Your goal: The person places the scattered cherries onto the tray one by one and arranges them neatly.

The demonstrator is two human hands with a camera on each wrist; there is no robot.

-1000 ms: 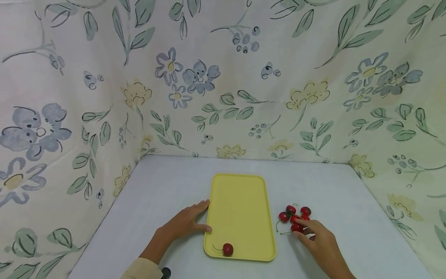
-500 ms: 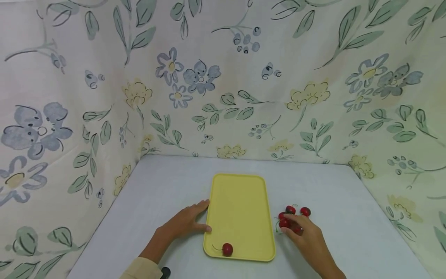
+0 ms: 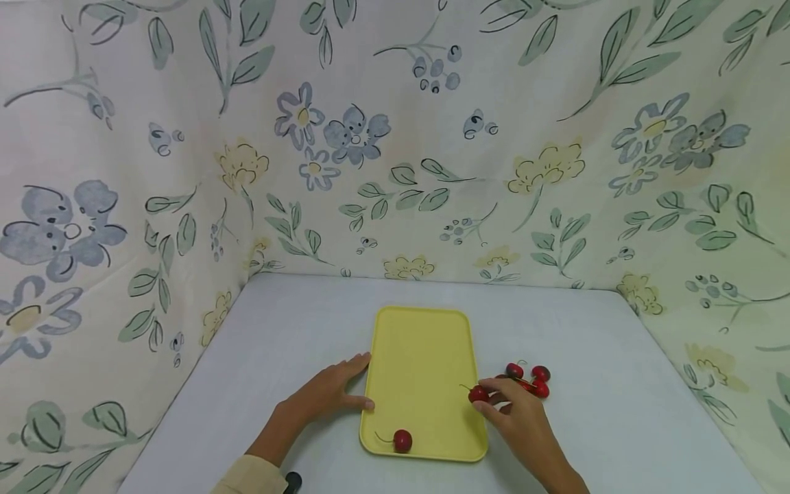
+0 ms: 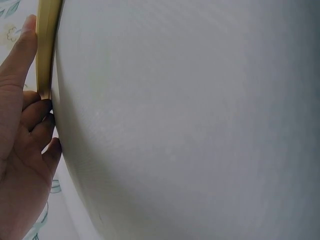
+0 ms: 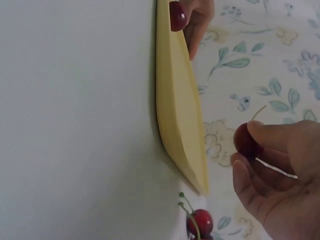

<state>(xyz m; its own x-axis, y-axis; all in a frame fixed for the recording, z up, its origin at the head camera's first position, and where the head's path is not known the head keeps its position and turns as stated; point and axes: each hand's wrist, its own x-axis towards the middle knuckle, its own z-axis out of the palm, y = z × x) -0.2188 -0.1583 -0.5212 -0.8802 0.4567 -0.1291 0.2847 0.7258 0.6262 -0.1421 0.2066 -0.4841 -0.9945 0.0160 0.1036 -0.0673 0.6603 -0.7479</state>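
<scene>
My right hand [image 3: 515, 412] pinches a dark red cherry [image 3: 478, 394] between thumb and fingertips, over the right rim of a yellow tray [image 3: 422, 377]. In the right wrist view that cherry [image 5: 245, 140] shows a thin stem pointing up, with a second pale stem below it. Another cherry [image 3: 402, 441] lies in the tray's near left part, its stem to the left. My left hand [image 3: 330, 391] rests along the tray's left edge, thumb on the rim [image 4: 46, 50] and the other fingers spread beside it.
Several cherries [image 3: 540, 374] lie loosely grouped on the white table [image 3: 605, 357] right of the tray, partly behind my right hand. Floral cloth [image 3: 395, 171] hangs around the back and sides. A small black object [image 3: 293, 482] shows by the left sleeve.
The right hand takes hold of a cherry in the group and carries it left to the tray's right rim. The left hand and tray stay put.
</scene>
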